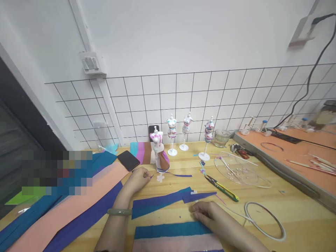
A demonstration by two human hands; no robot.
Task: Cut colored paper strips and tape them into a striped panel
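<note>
My left hand [141, 178] pinches the end of a thin purple strip [183, 175] that trails right along the wooden table. Right beside that hand stands a small white dress-form figure [156, 138] with pink on its bust and brown and purple material wrapped around its lower part. A white flower-shaped piece [160, 177] lies just in front of it. My right hand [207, 213] rests on the table with fingers curled together; whatever may be between them is hidden. It lies near striped blue-and-pink sheets [173, 229] and cut purple-blue strips [160, 203].
Several decorated dress forms [209, 131] stand at the back. A yellow-green utility knife [223, 189], a clear plate of small beads [232, 171], a white ring [265, 221] and a glass jar [221, 138] lie right. A dark phone [128, 160] and long coloured sheets [86, 196] lie left.
</note>
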